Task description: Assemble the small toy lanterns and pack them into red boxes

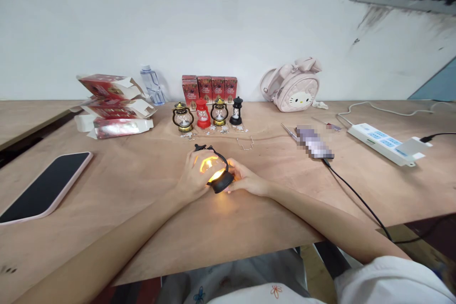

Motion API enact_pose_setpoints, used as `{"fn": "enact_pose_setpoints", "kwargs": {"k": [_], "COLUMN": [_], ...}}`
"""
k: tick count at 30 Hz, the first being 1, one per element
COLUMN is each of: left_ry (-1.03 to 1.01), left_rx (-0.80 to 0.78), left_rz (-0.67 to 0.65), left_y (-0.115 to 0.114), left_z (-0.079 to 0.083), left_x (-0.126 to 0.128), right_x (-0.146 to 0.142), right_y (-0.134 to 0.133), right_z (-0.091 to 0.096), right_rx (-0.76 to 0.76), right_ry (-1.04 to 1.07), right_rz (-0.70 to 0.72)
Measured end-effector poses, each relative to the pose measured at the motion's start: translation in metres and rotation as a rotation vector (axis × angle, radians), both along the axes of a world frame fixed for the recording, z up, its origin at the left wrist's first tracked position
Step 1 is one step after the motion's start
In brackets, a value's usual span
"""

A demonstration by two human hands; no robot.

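A small black lantern [216, 171] lies tilted on the wooden table [142, 218], glowing orange. My left hand [192, 175] is wrapped round its glass body. My right hand [245, 179] grips its black base from the right. Behind it stand several small lanterns in a row: a gold one [183, 118], a red one [203, 114], another gold one [219, 112] and a black one [236, 111]. A bent wire hook [245, 143] lies just beyond my hands.
Red boxes [209, 87] stand at the wall, opened boxes [114, 109] are stacked at left beside a water bottle [152, 84]. A phone [44, 186] lies at left. A pink bag [294, 86], screwdriver [288, 130], power strip [383, 141] and black cable [356, 197] are at right.
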State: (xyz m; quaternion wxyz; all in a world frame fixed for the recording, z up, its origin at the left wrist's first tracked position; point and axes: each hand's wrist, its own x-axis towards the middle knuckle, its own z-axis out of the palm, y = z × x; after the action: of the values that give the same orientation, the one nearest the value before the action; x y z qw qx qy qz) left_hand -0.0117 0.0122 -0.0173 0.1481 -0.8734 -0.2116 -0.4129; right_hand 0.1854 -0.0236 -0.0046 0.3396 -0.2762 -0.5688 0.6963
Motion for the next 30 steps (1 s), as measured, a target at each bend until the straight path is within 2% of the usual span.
{"fn": "enact_pose_setpoints", "kwargs": {"k": [11,16,19,23,27,30], "left_ry": [0.024,0.009,0.0,0.063,0.124,0.147], "left_rx": [0.017,0.026,-0.022,-0.07,-0.051,-0.068], "left_rz": [0.008,0.036,0.04,0.008,-0.029,-0.036], "left_y": [-0.006,-0.006,-0.006,-0.008,-0.011,-0.012], "left_z": [0.011,0.012,0.013,0.012,0.012,0.011], "left_x": [0.005,0.005,0.005,0.006,0.008,0.008], "right_x": [0.005,0.001,0.0,0.014,0.047,0.075], "right_y": [0.005,0.005,0.007,0.025,0.064,0.099], "right_z": [0.0,-0.007,-0.015,-0.023,-0.022,-0.018], "right_rx": [-0.002,0.095,0.269,0.48,0.554,0.54], "right_ry": [-0.052,-0.058,-0.098,-0.275,-0.547,-0.66], "right_rz": [0.042,-0.058,-0.253,-0.661,-1.032,-1.135]}}
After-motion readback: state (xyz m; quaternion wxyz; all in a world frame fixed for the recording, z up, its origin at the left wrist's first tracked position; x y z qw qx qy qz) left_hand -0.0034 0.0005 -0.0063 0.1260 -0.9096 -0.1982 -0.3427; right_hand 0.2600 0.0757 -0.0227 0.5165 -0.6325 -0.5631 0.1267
